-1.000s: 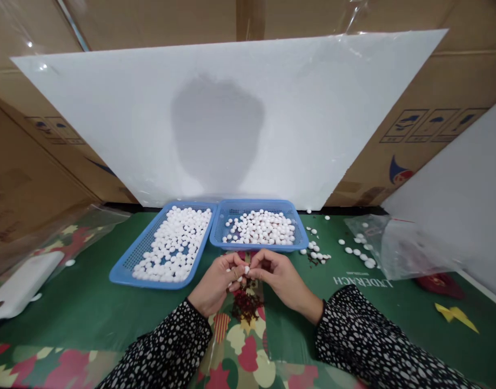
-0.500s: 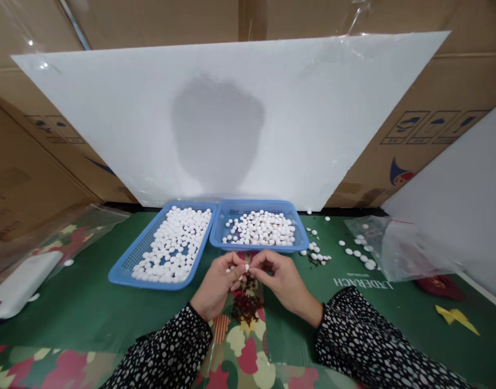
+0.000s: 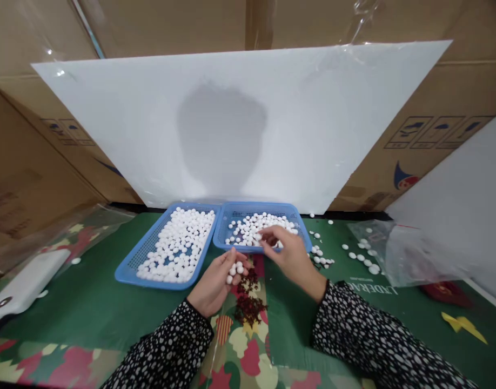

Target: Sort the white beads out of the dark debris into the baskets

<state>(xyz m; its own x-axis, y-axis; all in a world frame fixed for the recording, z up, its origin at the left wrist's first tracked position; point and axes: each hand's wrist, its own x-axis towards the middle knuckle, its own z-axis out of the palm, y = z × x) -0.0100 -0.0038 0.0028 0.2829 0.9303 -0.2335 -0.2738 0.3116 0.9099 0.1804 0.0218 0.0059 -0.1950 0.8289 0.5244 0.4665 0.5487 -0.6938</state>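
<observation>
Several small white balls (image 3: pixel 235 272) rest in the cupped fingers of my left hand (image 3: pixel 216 281), in front of the two baskets. My right hand (image 3: pixel 289 256) is over the near edge of the right blue basket (image 3: pixel 306 237), with a white ball (image 3: pixel 257 236) at its pinched thumb and fingertips. White balls lie loosely in that basket. The left blue basket (image 3: pixel 127 268) holds a denser layer of white balls (image 3: pixel 179 243). Dark red bits (image 3: pixel 248 308) are heaped on the patterned covering, between my hands and nearer to me.
Loose white balls (image 3: pixel 363 259) and a clear plastic bag (image 3: pixel 418 254) lie at the right, near yellow scraps (image 3: pixel 463 325). A white handled object (image 3: pixel 27 283) sits at the left. A white board (image 3: pixel 305 129) leans on cardboard behind.
My right hand has parted from my left and moved forward to the right basket. My left hand has opened into a cup that shows the balls. The view has shifted slightly.
</observation>
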